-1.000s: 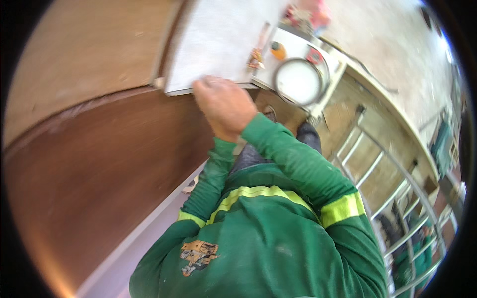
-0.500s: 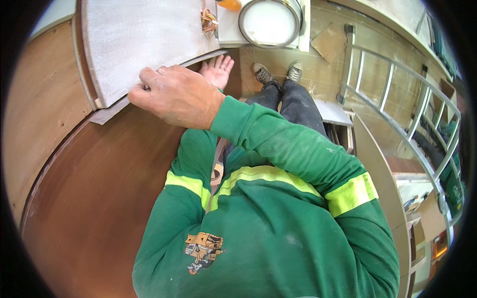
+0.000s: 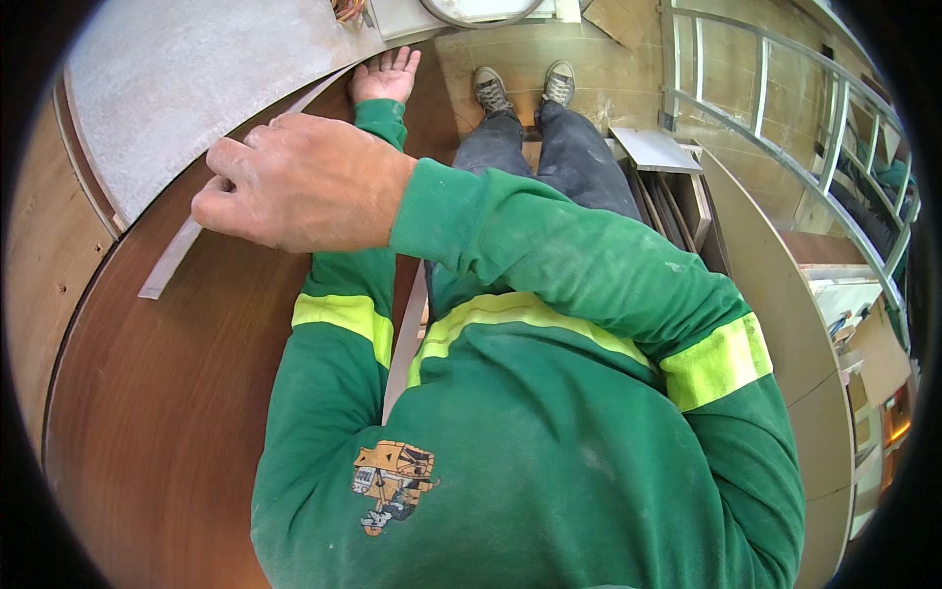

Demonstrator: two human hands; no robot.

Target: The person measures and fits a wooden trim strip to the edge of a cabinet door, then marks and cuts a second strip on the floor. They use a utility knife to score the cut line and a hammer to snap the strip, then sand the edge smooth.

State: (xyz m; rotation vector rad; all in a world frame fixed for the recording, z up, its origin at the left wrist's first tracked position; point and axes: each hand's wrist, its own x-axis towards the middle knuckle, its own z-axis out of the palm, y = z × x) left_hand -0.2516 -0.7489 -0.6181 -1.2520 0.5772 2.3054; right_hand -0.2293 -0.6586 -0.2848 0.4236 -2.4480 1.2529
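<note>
My right hand [image 3: 299, 185] is closed in a fist around a thin, pale grey strip [image 3: 177, 253], one end of which sticks out below the fingers. The strip slants up past the hand along the edge of a whitish, dusty board [image 3: 186, 88]. Behind my crossed right forearm, my left hand [image 3: 386, 77] lies palm up with the fingers stretched out. It is beside the board's edge, near the strip's far end. Whether it touches the strip I cannot tell. Below the strip spreads a brown wood-grain surface [image 3: 196, 393].
Coloured wires [image 3: 349, 10] poke out beside the whitish board. A metal ladder-like frame [image 3: 760, 83] stands at the right. Near my legs is an open box-like unit [image 3: 677, 196] with a white top. A piece of cardboard [image 3: 620, 20] lies on the tiled floor [image 3: 491, 59].
My right hand has moved left and down with the strip, which now stands away from the board's edge. My left hand shows further up and left. The whole view has shifted.
</note>
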